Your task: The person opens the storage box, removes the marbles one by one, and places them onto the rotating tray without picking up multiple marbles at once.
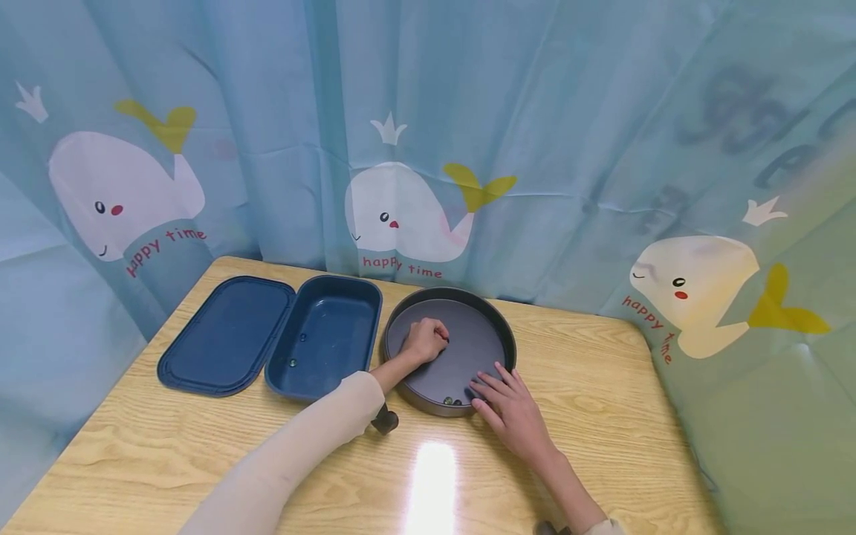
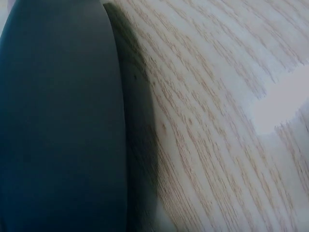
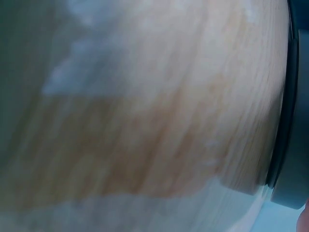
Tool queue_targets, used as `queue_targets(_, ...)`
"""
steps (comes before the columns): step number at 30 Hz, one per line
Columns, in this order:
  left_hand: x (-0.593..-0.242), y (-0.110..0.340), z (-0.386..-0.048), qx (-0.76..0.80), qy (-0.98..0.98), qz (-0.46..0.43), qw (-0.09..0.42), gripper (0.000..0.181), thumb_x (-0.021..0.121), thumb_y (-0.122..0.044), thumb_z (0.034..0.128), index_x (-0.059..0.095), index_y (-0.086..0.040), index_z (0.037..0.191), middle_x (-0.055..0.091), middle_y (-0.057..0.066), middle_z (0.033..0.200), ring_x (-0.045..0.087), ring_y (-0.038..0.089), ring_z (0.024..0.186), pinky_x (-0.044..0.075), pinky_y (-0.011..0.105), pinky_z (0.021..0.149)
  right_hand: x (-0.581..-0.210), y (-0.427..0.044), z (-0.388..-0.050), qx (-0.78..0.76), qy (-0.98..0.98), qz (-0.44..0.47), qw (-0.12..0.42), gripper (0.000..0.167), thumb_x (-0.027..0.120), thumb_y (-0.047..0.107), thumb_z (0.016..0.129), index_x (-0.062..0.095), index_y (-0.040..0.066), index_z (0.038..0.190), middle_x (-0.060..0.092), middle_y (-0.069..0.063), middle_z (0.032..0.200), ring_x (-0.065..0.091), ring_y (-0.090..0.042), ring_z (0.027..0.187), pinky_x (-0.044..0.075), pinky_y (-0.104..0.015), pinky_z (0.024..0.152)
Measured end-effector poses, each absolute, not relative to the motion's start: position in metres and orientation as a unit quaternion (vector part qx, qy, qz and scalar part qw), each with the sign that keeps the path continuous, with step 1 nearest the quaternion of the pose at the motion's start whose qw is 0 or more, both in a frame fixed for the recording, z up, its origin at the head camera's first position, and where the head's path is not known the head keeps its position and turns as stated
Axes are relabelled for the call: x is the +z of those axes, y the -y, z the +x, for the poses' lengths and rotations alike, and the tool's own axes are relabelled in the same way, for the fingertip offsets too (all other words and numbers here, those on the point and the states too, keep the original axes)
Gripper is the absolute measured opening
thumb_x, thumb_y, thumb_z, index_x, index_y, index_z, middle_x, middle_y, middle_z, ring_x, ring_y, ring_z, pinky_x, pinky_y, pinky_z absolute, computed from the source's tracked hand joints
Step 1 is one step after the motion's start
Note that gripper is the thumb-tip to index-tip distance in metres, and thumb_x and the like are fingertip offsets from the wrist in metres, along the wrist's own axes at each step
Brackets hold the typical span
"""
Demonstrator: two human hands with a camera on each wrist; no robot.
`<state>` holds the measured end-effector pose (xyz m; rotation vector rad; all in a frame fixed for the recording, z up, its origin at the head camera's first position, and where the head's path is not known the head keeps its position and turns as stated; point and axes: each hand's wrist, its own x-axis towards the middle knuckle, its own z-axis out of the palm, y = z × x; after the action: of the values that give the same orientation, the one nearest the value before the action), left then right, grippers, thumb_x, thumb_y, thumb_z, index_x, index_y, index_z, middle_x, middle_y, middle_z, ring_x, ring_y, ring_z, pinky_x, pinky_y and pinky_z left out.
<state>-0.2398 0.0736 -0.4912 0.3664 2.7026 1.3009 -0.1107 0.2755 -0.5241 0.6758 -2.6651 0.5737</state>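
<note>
Pan [image 1: 471, 334]: round, dark grey, lying flat | two glassy marbles [image 1: 448, 400]: inside, by near wall

Pan [image 1: 471, 334], centre: dark grey. Marbles [image 1: 448, 401] at its bottom edge: dark greenish. Box [image 1: 337, 334] and lid [image 1: 227, 334], left: navy blue. Table [image 1: 582, 371]: light-brown wood grain. Sleeve [image 1: 287, 461], lower left: cream. Curtain [image 1: 568, 96], top: blue; prints: white whales [image 1: 401, 212], yellow tails [image 1: 475, 195], red lettering [image 1: 381, 262].

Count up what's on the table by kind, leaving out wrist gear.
Blue lid: 1
Blue box: 1
Round pan: 1
Visible marbles: 4
Total: 7
Whether the left hand hides another marble, I can't tell.
</note>
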Motion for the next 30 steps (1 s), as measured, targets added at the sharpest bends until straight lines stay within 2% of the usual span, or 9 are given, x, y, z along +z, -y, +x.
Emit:
queue_targets(6, -0.489, -0.074, -0.239, 0.433, -0.892, 0.113, 0.060, 0.005, 0.073, -0.004, 0.0886, 0.075, -0.003, 0.093, 0.067, 0.002, 0.076, 0.061, 0.017, 0.073, 0.050, 0.034, 0.074, -0.524, -0.275, -0.111, 0.205, 0.936, 0.237, 0.161, 0.031, 0.065, 0.031, 0.098, 0.074, 0.014, 0.122, 0.064, -0.007, 0.132, 0.043, -0.037, 0.137, 0.023, -0.056, 0.113)
queue_targets(13, -0.482, -0.073, -0.239, 0.451, -0.885, 0.103, 0.049, 0.010, 0.074, -0.003, 0.0873, 0.074, -0.001, 0.097, 0.068, 0.005, 0.080, 0.064, 0.021, 0.078, 0.051, 0.034, 0.073, -0.525, -0.276, -0.111, 0.203, 0.937, 0.235, 0.163, 0.032, 0.062, 0.035, 0.099, 0.074, 0.014, 0.122, 0.064, -0.007, 0.132, 0.043, -0.036, 0.137, 0.021, -0.052, 0.116)
queue_targets(18, -0.472, -0.069, -0.239, 0.473, -0.873, 0.117, 0.037, 0.015, 0.072, -0.002, 0.0890, 0.073, 0.001, 0.103, 0.070, 0.008, 0.086, 0.066, 0.023, 0.082, 0.053, 0.036, 0.075, -0.525, -0.276, -0.111, 0.206, 0.935, 0.237, 0.165, 0.031, 0.064, 0.033, 0.098, 0.074, 0.014, 0.122, 0.064, -0.007, 0.132, 0.043, -0.037, 0.136, 0.023, -0.056, 0.114)
queue_targets(25, -0.452, -0.048, -0.232, 0.507, -0.854, 0.112, 0.039, 0.015, 0.072, -0.008, 0.0904, 0.073, -0.003, 0.105, 0.071, 0.007, 0.090, 0.067, 0.022, 0.083, 0.053, 0.035, 0.072, -0.523, -0.274, -0.111, 0.209, 0.936, 0.233, 0.161, 0.031, 0.067, 0.030, 0.096, 0.074, 0.014, 0.121, 0.063, -0.007, 0.133, 0.043, -0.037, 0.137, 0.022, -0.057, 0.114)
queue_targets(30, -0.442, -0.025, -0.224, 0.524, -0.844, 0.101, 0.052, 0.016, 0.071, -0.009, 0.0913, 0.072, -0.003, 0.107, 0.072, 0.008, 0.095, 0.068, 0.024, 0.090, 0.054, 0.039, 0.078, -0.522, -0.275, -0.110, 0.209, 0.935, 0.235, 0.162, 0.031, 0.067, 0.029, 0.096, 0.074, 0.014, 0.122, 0.063, -0.008, 0.133, 0.042, -0.037, 0.137, 0.023, -0.057, 0.113)
